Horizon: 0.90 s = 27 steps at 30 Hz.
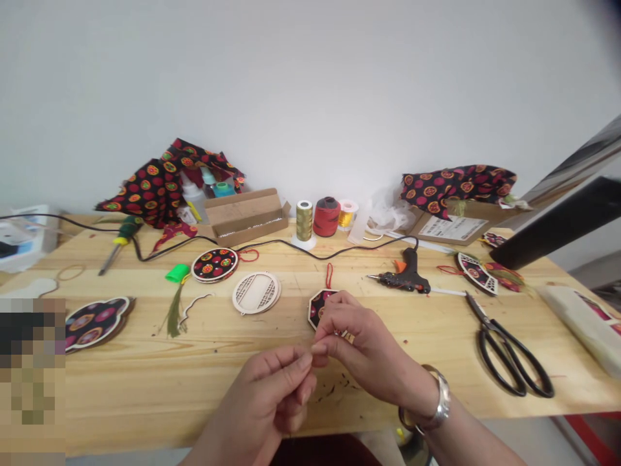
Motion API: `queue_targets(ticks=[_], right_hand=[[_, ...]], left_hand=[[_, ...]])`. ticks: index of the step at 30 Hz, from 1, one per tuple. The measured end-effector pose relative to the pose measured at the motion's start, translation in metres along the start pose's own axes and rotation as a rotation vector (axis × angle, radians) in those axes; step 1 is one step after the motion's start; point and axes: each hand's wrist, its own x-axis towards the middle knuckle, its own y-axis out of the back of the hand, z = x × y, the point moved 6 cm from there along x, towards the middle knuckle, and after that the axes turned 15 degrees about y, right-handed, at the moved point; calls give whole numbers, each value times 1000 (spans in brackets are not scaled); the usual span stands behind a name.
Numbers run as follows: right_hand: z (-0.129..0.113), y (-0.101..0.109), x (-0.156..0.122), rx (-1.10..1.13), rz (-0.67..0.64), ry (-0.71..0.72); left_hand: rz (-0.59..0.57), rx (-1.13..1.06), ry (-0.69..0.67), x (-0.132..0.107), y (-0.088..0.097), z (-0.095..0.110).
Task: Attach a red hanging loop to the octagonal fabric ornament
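Observation:
My left hand [272, 391] and my right hand [371, 346] meet above the front of the wooden table [184, 401], thumbs and fingertips pinched close together. Whatever lies between the fingertips is too small or too hidden to make out. Just behind my right hand rests an octagonal ornament [315, 310] with dark flowered fabric and a pale wooden rim, partly covered by that hand. A red cord loop [329, 275] sticks up from its top. To the left lie a round pale wooden lattice piece [255, 292] and a round fabric ornament [215, 265].
Black-handled scissors [517, 359] and a black glue gun [407, 275] lie to the right. Thread spools [326, 217] and an open cardboard box [250, 217] stand at the back. Leftward are a screwdriver [119, 243], a green tassel [174, 314] and a cloud-shaped ornament [99, 321].

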Motion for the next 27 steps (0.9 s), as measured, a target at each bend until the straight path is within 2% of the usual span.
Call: queue_targets(ticks=[9, 11, 13, 15, 16, 18, 19, 22, 27], right_hand=[[-2, -1, 1, -68, 3, 38], [-1, 10, -6, -165, 29, 50], [3, 36, -24, -381, 100, 15], [9, 75, -55, -745, 193, -94], [15, 95, -74, -921, 196, -204], [29, 131, -113, -1173, 130, -489], [38, 144, -131, -1225, 55, -617], [58, 163, -170, -1158, -95, -858], [76, 165, -192, -1072, -124, -940]], left_hand=[[29, 12, -31, 3, 4, -1], [60, 24, -49, 3, 5, 1], [91, 24, -64, 3, 7, 3], [103, 20, -77, 3, 9, 5], [104, 21, -82, 3, 10, 5], [104, 28, -89, 5, 11, 7], [109, 30, -93, 6, 12, 7], [119, 36, -98, 9, 12, 7], [142, 58, -114, 10, 10, 8]])
